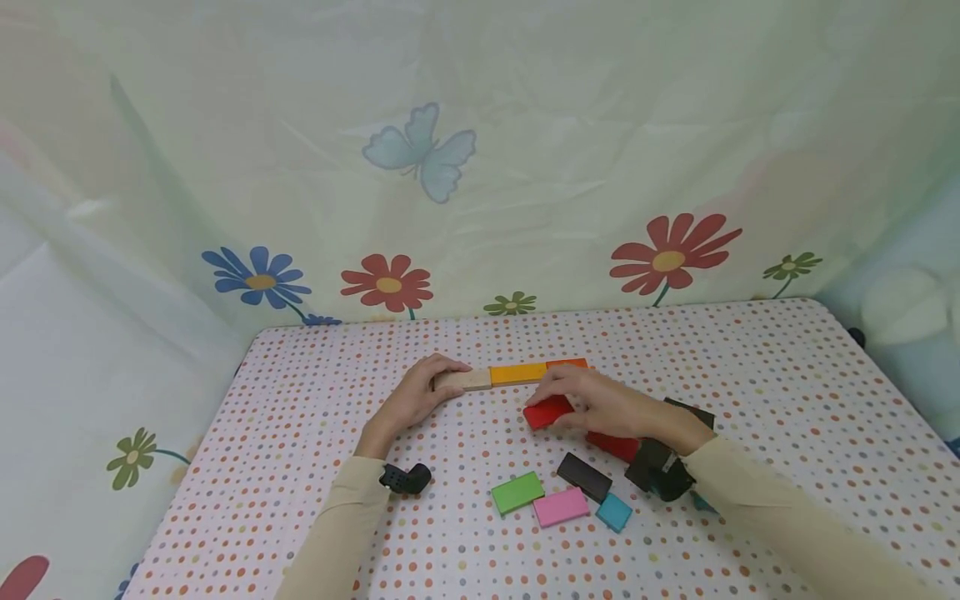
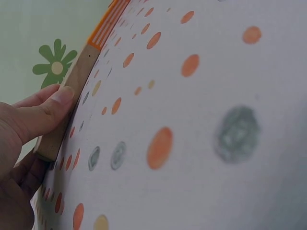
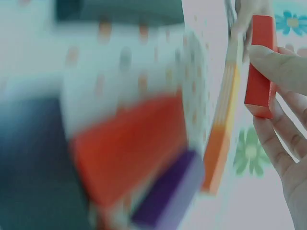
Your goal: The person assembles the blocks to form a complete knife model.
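Note:
My left hand (image 1: 416, 392) holds the left end of a plain wooden block (image 1: 468, 381), thumb on its near side in the left wrist view. That block lies end to end with a yellow-orange block (image 1: 517, 374) and a darker orange block (image 1: 567, 363), forming a row. Just in front of the row, my right hand (image 1: 603, 404) pinches a red block (image 1: 546, 412) between thumb and fingers. In the right wrist view this red block (image 3: 261, 67) appears raised off the table. Part of the darker orange block is hidden behind the right hand in the head view.
Nearer me lie a green block (image 1: 517, 493), a pink block (image 1: 562, 507), a black block (image 1: 584, 477) and a blue block (image 1: 614, 512). Beneath the right wrist is another red block (image 1: 611, 445). A purple block (image 3: 170, 191) shows blurred. A curtain (image 1: 525, 167) hangs behind the dotted tabletop (image 1: 315, 358).

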The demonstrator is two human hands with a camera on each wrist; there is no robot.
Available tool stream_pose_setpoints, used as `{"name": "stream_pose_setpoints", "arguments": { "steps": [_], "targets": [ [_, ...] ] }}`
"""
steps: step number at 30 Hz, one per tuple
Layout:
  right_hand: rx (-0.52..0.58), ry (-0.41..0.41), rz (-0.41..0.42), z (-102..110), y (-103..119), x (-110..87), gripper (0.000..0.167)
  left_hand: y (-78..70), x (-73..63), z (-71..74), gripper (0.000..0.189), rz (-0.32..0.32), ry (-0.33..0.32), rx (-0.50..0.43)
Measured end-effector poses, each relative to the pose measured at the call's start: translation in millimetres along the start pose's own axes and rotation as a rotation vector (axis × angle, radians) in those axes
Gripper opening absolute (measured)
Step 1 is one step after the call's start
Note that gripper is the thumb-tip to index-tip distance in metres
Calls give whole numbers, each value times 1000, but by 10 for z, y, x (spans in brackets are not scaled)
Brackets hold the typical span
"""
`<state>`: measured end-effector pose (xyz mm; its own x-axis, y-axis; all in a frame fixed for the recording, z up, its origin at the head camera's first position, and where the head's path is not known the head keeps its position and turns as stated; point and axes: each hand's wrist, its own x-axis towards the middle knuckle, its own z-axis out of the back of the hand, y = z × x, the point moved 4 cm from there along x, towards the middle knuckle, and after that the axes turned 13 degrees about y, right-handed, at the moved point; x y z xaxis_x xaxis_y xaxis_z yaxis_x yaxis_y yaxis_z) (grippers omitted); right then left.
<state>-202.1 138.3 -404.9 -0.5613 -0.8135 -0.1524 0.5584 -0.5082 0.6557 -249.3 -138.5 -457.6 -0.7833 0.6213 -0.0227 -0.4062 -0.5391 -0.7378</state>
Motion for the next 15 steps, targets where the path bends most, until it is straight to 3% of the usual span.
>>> {"name": "stream_pose_setpoints", "arguments": {
  "steps": [8,15],
  "targets": [
    [-67,-148,-136,425,-341,-447,40,-10,43,13,33,-3,-1,7],
    [-87,-204,-214,521,-708,-655,41,-12,19,2,32,-4,-2,7]
  ]
}}
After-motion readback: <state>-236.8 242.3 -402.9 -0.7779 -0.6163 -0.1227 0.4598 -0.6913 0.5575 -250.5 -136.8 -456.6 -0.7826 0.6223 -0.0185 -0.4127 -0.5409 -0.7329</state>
